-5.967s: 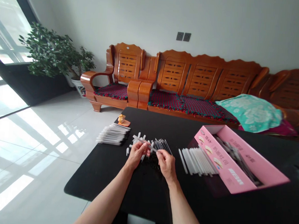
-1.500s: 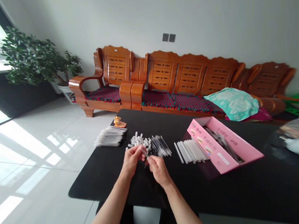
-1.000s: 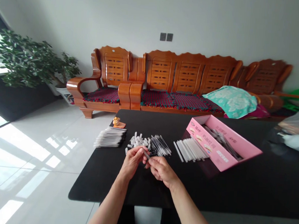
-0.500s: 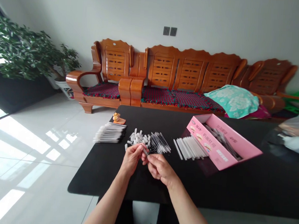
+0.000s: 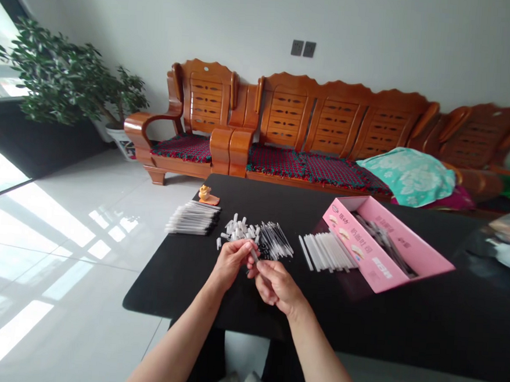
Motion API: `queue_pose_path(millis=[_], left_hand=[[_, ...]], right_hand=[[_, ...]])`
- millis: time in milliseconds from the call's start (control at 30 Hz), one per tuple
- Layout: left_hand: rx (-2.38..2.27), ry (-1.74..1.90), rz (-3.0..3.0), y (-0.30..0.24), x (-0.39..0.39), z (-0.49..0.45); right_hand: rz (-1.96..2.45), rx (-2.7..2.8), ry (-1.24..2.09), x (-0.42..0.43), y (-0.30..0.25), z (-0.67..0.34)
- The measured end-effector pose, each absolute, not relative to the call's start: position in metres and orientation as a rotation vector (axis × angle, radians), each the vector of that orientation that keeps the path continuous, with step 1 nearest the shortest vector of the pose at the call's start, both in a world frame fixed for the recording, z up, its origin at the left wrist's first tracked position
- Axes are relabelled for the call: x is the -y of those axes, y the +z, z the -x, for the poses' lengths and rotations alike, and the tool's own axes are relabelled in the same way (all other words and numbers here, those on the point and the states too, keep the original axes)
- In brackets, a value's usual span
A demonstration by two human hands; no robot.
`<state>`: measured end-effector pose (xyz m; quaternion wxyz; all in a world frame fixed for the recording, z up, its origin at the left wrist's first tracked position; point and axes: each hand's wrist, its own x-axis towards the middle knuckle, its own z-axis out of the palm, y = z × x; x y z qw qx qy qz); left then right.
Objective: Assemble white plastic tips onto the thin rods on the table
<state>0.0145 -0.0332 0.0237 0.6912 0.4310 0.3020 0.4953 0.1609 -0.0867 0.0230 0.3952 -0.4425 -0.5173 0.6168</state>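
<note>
Hands still together, barely shifted since half a second earlier, low over the tabletop (image 5: 164,295). Left hand (image 5: 232,265) closed, thumb and fingers pinching a thin stick (image 5: 254,254) upright-tilted near its white end. Right hand (image 5: 278,287) half curled just below that stick, fingertips beside it; whether gripping or only touching, impossible to tell. Just beyond both hands, a loose heap of white caps (image 5: 240,229). Immediately right of the heap, a fanned bunch of black sticks (image 5: 275,242); further right, a row of white tubes (image 5: 324,253), then a pink box (image 5: 389,271) holding dark sticks (image 5: 382,239). Left of the heap, a neat stack of capped sticks (image 5: 193,219); beyond that stack, a small orange figurine (image 5: 205,193). Farthest, behind the heap, a wooden sofa (image 5: 330,120).
</note>
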Motion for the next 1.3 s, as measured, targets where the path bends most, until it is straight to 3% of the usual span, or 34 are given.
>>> queue_pose_path(millis=[167,233,300,433,500,700,800,1000,1300], left_hand=[[-0.801,1.259,-0.927,0.024,0.033,-0.024],[-0.813,1.304,-0.907,0.023,0.033,-0.026],[-0.769,1.275,-0.908,0.023,0.032,-0.024],[-0.649,1.12,-0.936,0.025,0.034,-0.017],[-0.656,1.114,-0.964,0.026,0.032,-0.016],[-0.881,1.618,-0.735,0.03,0.001,-0.002],[-1.004,1.582,-0.94,0.026,-0.01,0.008],[-1.288,1.308,-1.405,-0.01,0.002,-0.001],[-1.359,1.315,-1.735,-0.027,0.004,-0.006]], right_hand=[[1.451,1.532,0.724,0.086,0.023,-0.156],[1.512,1.541,0.607,0.085,0.022,-0.152],[1.453,1.477,0.835,0.084,0.021,-0.15],[1.136,1.246,1.59,0.083,0.022,-0.151],[1.117,1.242,1.592,0.081,0.021,-0.153],[1.54,1.565,0.667,0.086,0.01,-0.161],[1.71,1.665,0.325,0.093,0.002,-0.169],[1.942,1.499,0.006,0.094,-0.004,-0.211],[2.441,1.398,-0.506,0.055,0.019,-0.332]])
